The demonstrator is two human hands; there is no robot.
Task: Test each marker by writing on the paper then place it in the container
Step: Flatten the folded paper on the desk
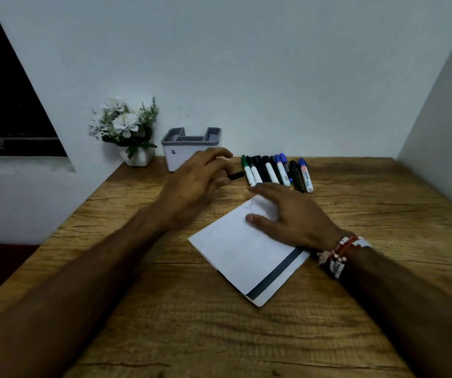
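Note:
Several markers with green, black and blue caps lie in a row near the back of the wooden table. My left hand grips a black marker, whose end sticks out toward the row. A white pad of paper with a dark stripe lies in the middle of the table. My right hand rests flat on its upper right part, fingers straight. The grey and white container stands against the wall, just behind my left hand.
A small white pot of white artificial flowers stands left of the container at the table's back left corner. White walls close the table at the back and on the right. A dark window opening is at far left.

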